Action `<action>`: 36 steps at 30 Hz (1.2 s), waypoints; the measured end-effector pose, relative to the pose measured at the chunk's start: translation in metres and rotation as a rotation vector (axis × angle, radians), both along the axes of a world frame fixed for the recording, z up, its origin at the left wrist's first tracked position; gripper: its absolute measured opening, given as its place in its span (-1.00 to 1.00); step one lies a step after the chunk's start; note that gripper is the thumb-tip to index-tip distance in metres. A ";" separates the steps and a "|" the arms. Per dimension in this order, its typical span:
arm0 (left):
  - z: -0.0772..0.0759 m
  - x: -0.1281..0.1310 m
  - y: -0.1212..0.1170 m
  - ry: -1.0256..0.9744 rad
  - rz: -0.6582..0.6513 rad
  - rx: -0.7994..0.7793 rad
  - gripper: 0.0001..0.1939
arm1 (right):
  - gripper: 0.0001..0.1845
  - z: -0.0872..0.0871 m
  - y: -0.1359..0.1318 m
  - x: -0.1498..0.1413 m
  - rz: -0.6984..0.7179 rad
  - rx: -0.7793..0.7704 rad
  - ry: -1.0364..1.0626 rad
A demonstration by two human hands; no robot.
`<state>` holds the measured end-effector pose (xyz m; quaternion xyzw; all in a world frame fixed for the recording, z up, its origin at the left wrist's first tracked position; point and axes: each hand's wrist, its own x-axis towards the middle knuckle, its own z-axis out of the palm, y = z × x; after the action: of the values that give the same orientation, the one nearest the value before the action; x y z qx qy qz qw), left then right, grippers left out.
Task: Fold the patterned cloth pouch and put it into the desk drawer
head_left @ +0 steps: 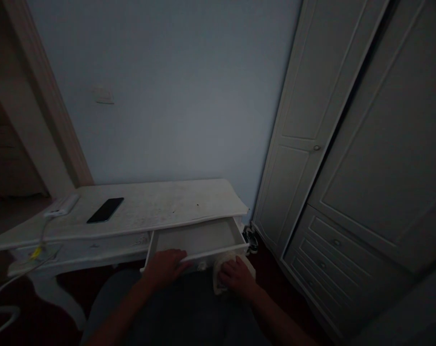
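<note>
A white drawer [199,238] is pulled out of the white desk [175,197], and nothing shows inside it. My left hand [167,266] grips the top edge of the drawer front near its left end, fingers curled over it. At the right end, my right hand [236,275] presses a pale cloth [249,267] against the outside of the drawer front. Its fingers are bent over the cloth. Between both hands, a small round knob [202,265] sits on the drawer front.
A dark phone [105,210] and a white power strip [61,205] with a cable lie on the desk's left part. Dark shoes [251,239] stand on the floor beyond the desk's right end. A white wardrobe [304,120] rises on the right.
</note>
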<state>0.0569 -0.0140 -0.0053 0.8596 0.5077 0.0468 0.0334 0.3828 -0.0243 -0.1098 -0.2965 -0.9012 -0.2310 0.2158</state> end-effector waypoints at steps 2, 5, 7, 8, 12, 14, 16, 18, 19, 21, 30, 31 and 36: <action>0.001 0.000 -0.001 0.001 0.005 0.000 -0.57 | -0.90 0.004 0.002 -0.021 0.094 -0.029 -0.052; 0.000 0.000 -0.001 -0.007 0.008 0.002 -0.58 | -0.91 0.008 0.004 -0.026 0.151 -0.046 -0.081; 0.000 0.000 0.000 -0.020 0.006 0.003 -0.59 | -0.91 0.009 0.005 -0.008 0.136 -0.041 -0.092; 0.000 0.000 0.000 -0.026 0.004 0.001 -0.59 | -0.90 0.010 0.005 0.006 0.114 -0.039 -0.102; 0.001 0.001 -0.001 -0.031 -0.001 0.000 -0.59 | -0.89 0.010 0.002 0.053 0.002 -0.056 -0.152; 0.003 0.002 -0.001 -0.025 -0.001 0.001 -0.59 | -0.90 0.008 0.001 0.052 -0.048 -0.073 -0.148; 0.003 0.003 -0.002 -0.024 -0.004 0.003 -0.60 | -0.91 0.005 0.001 0.032 -0.062 -0.083 -0.129; 0.004 0.003 -0.002 -0.031 -0.006 0.005 -0.62 | -0.90 0.003 0.001 0.003 -0.011 -0.096 -0.127; 0.004 0.003 -0.002 -0.032 -0.008 0.007 -0.63 | -0.88 0.004 0.001 -0.010 0.027 -0.106 -0.135; 0.004 0.003 -0.002 -0.030 -0.012 0.008 -0.64 | -0.84 0.008 0.001 -0.029 0.079 -0.132 -0.150; 0.005 0.002 -0.001 -0.014 -0.014 0.005 -0.64 | -0.87 0.033 -0.002 0.041 -0.054 -0.205 -0.223; 0.005 0.002 -0.001 -0.013 -0.016 0.006 -0.64 | -0.86 0.035 -0.003 0.045 -0.067 -0.231 -0.215; 0.006 0.003 -0.003 -0.001 -0.030 0.009 -0.61 | -0.79 0.066 -0.009 0.032 -0.041 -0.326 0.214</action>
<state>0.0600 -0.0173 0.0010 0.8672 0.4946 0.0491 0.0307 0.4150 -0.0331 -0.0440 -0.3687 -0.8924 -0.0535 0.2547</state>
